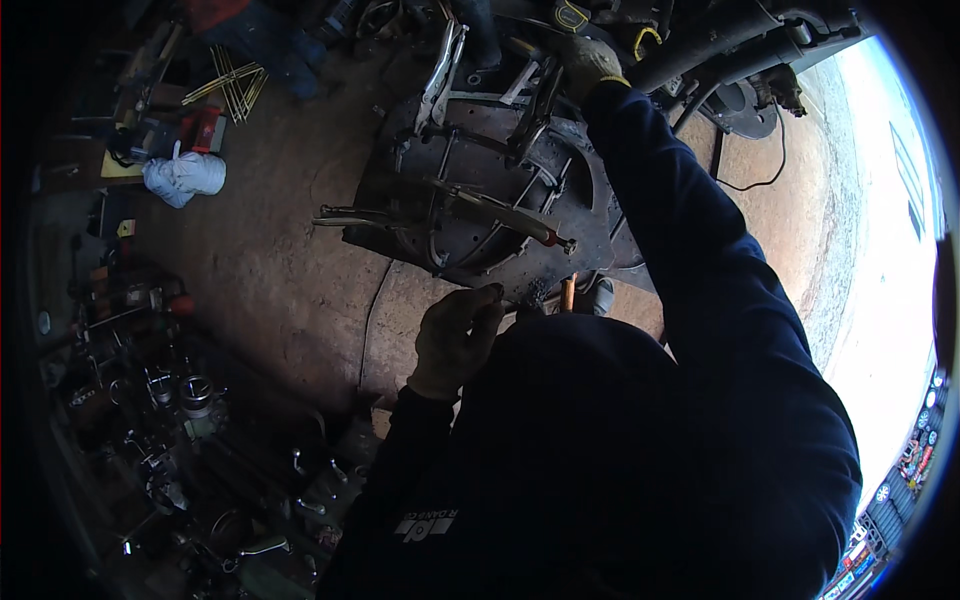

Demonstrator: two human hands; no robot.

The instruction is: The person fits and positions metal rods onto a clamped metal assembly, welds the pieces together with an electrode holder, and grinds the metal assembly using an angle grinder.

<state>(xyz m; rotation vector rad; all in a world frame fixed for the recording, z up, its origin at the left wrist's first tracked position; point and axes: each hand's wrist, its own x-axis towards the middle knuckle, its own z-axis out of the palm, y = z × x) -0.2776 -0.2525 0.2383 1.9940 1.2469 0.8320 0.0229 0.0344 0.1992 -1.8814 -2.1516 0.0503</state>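
Note:
A dark, round-ribbed metal workpiece (480, 190) lies on the dirt floor with several locking pliers clamped to it. My gloved left hand (455, 340) is curled at the workpiece's near edge, fingertips touching the metal; whether it holds anything is unclear. My right arm, in a dark sleeve, reaches across to the far side. There my gloved right hand (588, 62) closes around the handles of black locking pliers (535, 105) on the far rim. Silver locking pliers (440, 70) stand to their left. A long rod-like tool (500, 212) lies across the middle.
An orange handle (567, 292) pokes out beside the near edge. A white rag (185, 175) and a bundle of yellow rods (235, 85) lie at the far left. Wrenches and metal parts (200, 420) crowd the lower left. A vehicle underside (740, 50) and a cable (760, 180) are at the upper right.

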